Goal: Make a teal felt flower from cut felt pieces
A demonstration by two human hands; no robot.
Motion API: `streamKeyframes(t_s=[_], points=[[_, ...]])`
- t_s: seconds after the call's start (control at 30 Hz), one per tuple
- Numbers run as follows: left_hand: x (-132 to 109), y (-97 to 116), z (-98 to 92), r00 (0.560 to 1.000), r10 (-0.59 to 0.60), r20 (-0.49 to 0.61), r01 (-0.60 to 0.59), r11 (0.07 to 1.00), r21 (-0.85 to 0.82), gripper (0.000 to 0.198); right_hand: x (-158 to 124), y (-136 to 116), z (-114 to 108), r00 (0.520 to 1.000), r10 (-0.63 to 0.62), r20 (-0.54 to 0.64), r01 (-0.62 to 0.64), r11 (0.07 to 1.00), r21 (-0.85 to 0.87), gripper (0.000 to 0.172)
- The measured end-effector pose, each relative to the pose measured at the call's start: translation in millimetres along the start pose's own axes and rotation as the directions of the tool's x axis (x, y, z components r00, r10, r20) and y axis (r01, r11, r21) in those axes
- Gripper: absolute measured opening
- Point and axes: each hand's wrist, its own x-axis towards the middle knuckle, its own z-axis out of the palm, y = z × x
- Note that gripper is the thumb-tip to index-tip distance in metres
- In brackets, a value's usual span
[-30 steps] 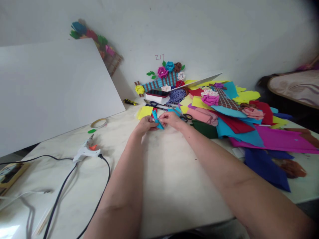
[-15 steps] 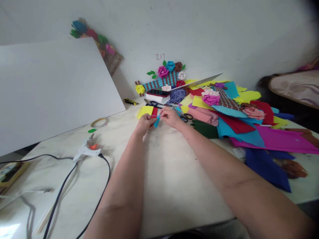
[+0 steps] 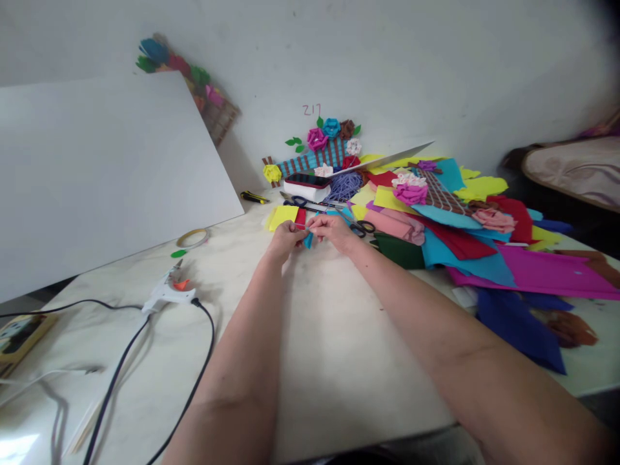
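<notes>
My left hand [image 3: 285,239] and my right hand [image 3: 331,230] meet at the far middle of the table [image 3: 310,349], both pinched on a small blue felt strip [image 3: 308,240]. Only a short end of the strip shows below the fingertips; the rest is hidden between them. Just behind the hands lie a yellow felt square [image 3: 282,216] and a red scrap [image 3: 300,217].
A glue gun [image 3: 167,294] with a black cord lies at the left, a tape roll [image 3: 192,239] beyond it. A big white board [image 3: 97,174] leans at the left. Scissors [image 3: 356,226], a phone on a box [image 3: 307,183], felt flowers and several coloured felt sheets [image 3: 484,252] fill the right.
The blue strip stuck out long and slanted a second ago; now it is gathered in, with only a short end showing. My fingertips have closed nearer together.
</notes>
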Motion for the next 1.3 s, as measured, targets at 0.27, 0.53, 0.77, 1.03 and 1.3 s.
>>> streamKeyframes(t_s=[0.27,0.53,0.77,1.03,1.3], points=[[-2,0,1.8,0.995,-0.085,0.061,0.093,0.985,-0.148,0.036,0,1,-5,0.996,0.088,-0.001,-0.087,0.987,0.134,0.018],[4,1,-3.3,0.995,-0.070,-0.069,0.040,0.928,-0.370,0.017,-1,3,-8,0.989,0.120,0.083,-0.131,0.980,0.148,0.017],[4,3,-2.4,0.978,-0.160,-0.136,0.080,0.884,-0.460,0.017,-1,1,-6,0.986,0.139,0.094,-0.152,0.978,0.141,0.017],[2,7,-8.2,0.982,-0.171,-0.074,0.086,0.766,-0.637,0.017,2,7,-5,0.985,0.161,0.060,-0.169,0.972,0.166,0.025],[1,1,-2.8,0.996,-0.083,-0.029,0.063,0.906,-0.419,0.040,-2,-2,2,0.988,0.082,0.128,-0.103,0.981,0.165,0.017]])
